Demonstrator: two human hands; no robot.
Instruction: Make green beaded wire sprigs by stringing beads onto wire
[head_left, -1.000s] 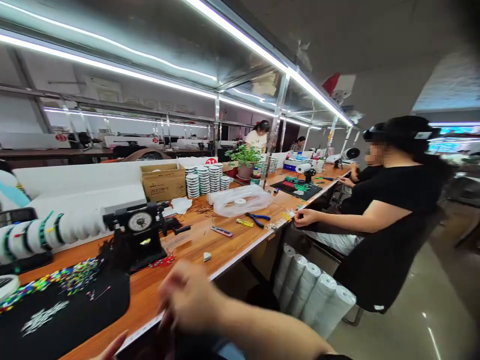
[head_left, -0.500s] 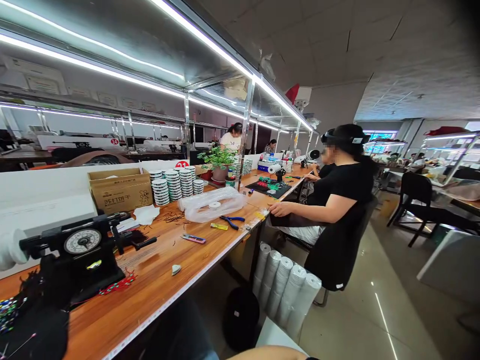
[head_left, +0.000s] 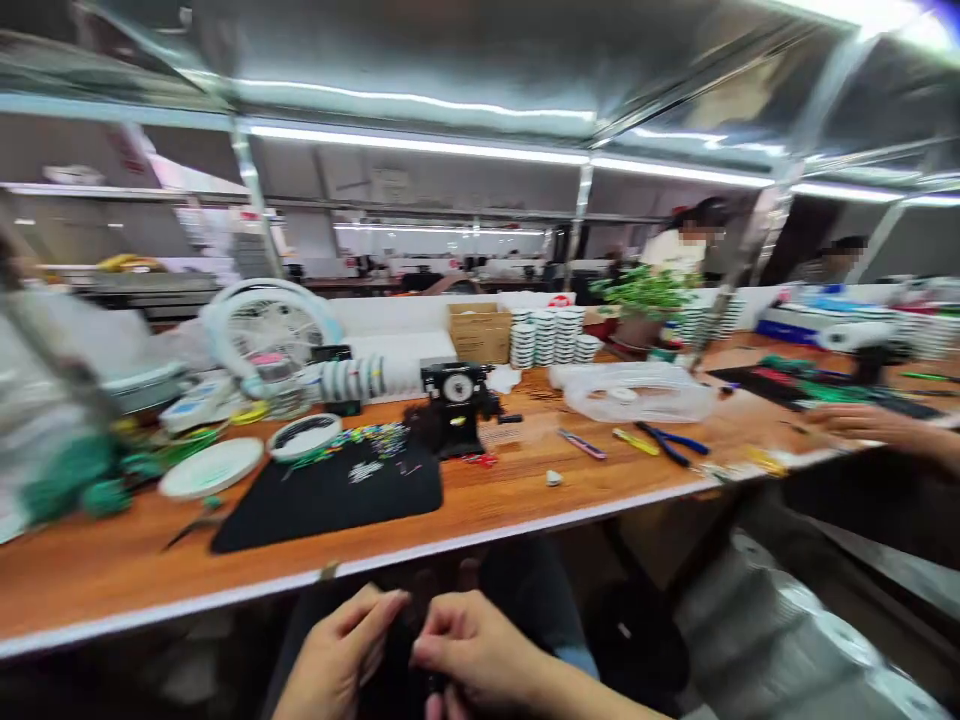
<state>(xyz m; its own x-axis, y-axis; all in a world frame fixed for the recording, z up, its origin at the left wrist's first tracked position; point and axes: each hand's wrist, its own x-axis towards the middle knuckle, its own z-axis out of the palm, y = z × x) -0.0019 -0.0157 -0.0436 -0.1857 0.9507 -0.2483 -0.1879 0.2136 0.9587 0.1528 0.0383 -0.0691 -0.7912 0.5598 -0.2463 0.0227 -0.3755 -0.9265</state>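
Below the front edge of the wooden table [head_left: 495,510], my left hand [head_left: 345,645] is closed, its thumb and index finger pressed together. Close by on its right, my right hand [head_left: 472,640] is closed in a pinch over my lap. Whatever either hand holds is too small or dark to make out. Past them on the table lies a black mat [head_left: 337,505] with small colourful beads [head_left: 382,437] along its back edge. A black winding machine [head_left: 456,405] with a dial and crank stands right of the mat.
Pliers [head_left: 671,443], a pink-handled tool [head_left: 581,444] and a plastic bag [head_left: 637,390] lie to the right. White plates [head_left: 212,468] and a fan [head_left: 270,330] are at the left. A co-worker's hand [head_left: 855,422] rests at the far right. Wrapped rolls [head_left: 840,640] stand below.
The view has swung left and down. Both my hands are now in sight, along with the mat and plates; earlier only part of an arm showed at the bottom edge.
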